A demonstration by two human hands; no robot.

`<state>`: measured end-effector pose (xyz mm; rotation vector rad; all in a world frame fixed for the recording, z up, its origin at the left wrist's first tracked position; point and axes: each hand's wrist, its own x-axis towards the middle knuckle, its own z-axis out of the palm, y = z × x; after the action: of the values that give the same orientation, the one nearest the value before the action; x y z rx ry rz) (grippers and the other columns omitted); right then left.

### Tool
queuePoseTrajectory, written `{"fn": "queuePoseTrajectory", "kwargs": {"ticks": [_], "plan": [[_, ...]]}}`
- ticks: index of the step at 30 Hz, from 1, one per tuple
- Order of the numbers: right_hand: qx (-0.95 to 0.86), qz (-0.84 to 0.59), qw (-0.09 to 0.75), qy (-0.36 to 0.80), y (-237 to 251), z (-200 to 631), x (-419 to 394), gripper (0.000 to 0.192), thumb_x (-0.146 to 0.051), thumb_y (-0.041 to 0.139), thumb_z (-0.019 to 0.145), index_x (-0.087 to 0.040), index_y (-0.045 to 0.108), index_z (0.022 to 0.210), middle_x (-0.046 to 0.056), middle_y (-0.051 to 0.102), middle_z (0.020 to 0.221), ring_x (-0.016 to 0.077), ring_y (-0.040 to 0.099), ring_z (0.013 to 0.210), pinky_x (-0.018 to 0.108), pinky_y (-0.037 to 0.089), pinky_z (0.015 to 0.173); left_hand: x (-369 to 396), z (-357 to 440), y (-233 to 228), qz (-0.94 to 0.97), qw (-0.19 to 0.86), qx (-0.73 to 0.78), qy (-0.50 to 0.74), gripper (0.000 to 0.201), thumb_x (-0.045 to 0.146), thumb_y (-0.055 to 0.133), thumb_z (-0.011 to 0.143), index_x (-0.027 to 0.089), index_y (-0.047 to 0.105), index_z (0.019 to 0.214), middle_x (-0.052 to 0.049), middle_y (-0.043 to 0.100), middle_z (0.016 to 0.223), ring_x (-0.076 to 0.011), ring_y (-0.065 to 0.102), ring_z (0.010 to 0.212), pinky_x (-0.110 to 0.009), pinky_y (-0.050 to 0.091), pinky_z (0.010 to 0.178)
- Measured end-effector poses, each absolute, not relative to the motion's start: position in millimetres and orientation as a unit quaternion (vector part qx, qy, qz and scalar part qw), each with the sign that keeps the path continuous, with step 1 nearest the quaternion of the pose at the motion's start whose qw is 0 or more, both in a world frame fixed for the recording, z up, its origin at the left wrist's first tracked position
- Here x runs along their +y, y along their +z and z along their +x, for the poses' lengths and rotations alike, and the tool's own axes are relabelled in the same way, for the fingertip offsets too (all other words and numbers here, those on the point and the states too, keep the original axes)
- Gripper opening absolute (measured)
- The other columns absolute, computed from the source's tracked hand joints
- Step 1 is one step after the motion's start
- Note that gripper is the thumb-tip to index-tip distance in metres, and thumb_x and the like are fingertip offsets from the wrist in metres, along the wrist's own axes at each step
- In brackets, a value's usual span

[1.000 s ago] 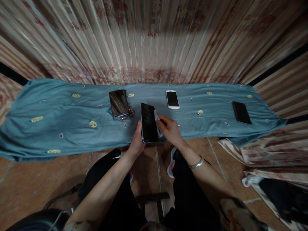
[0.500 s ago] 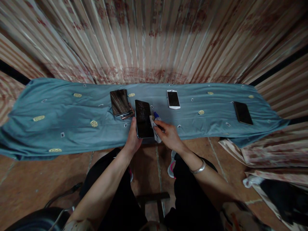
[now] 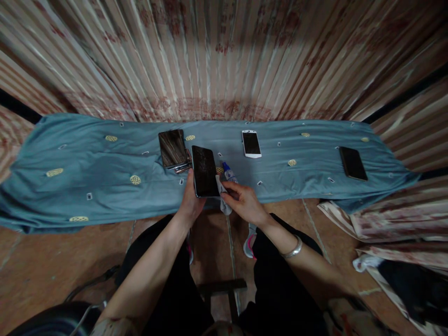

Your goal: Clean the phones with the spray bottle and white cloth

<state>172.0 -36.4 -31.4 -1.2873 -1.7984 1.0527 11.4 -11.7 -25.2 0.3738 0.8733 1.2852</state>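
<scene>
A black smartphone (image 3: 204, 173) is held up at the table's near edge, its dark screen facing me. My left hand (image 3: 192, 198) grips it by its left side and lower corner. In my right hand (image 3: 245, 200) a crumpled white cloth (image 3: 224, 201) is pinched between thumb and fingers, against the phone's right edge. Just beyond that hand lies a small bottle (image 3: 230, 173) with a blue cap, partly hidden by the fingers. Left of the held phone, a stack of phones (image 3: 172, 148) rests on the blue tablecloth.
A white phone (image 3: 251, 144) lies past the bottle, and a dark phone (image 3: 353, 163) sits at the right end. The blue patterned tablecloth (image 3: 105, 172) covers the long narrow table. Pleated curtains (image 3: 224, 60) hang right behind it. A dark stool-like bar (image 3: 224, 285) stands between my legs.
The phone has shifted slightly left in my left hand. My right hand and the cloth have slid to the phone's lower right edge, uncovering more of the blue-capped bottle.
</scene>
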Motion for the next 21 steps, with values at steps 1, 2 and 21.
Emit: {"fn": "queuePoseTrajectory", "kwargs": {"ticks": [1, 2, 21], "plan": [[-0.693, -0.493, 0.337, 0.404, -30, 172, -38, 0.032, -0.028, 0.062, 0.089, -0.022, 0.071, 0.120, 0.003, 0.079, 0.102, 0.0192, 0.074, 0.088, 0.032, 0.058, 0.082, -11, 11, -25, 0.168, 0.696, 0.394, 0.576, 0.055, 0.054, 0.039, 0.101, 0.013, 0.075, 0.095, -0.010, 0.080, 0.089, -0.0257, 0.075, 0.105, -0.039, 0.056, 0.099], [-0.694, -0.493, 0.335, 0.403, -29, 171, -39, 0.031, -0.026, 0.063, 0.089, -0.022, 0.071, 0.119, 0.003, 0.079, 0.101, 0.0189, 0.075, 0.088, 0.032, 0.058, 0.082, -11, 11, -25, 0.170, 0.694, 0.395, 0.577, 0.056, 0.055, 0.038, 0.102, 0.013, 0.075, 0.094, -0.009, 0.080, 0.086, -0.0253, 0.076, 0.102, -0.039, 0.056, 0.098], [-0.707, -0.499, 0.336, 0.371, -12, 164, -45, 0.020, -0.022, 0.065, 0.090, -0.022, 0.071, 0.109, 0.002, 0.079, 0.093, 0.0180, 0.076, 0.084, 0.030, 0.057, 0.081, -13, 16, -28, 0.241, 0.671, 0.402, 0.574, 0.044, 0.057, 0.052, 0.096, 0.018, 0.072, 0.102, -0.009, 0.079, 0.105, -0.0263, 0.069, 0.117, -0.039, 0.053, 0.103]]}}
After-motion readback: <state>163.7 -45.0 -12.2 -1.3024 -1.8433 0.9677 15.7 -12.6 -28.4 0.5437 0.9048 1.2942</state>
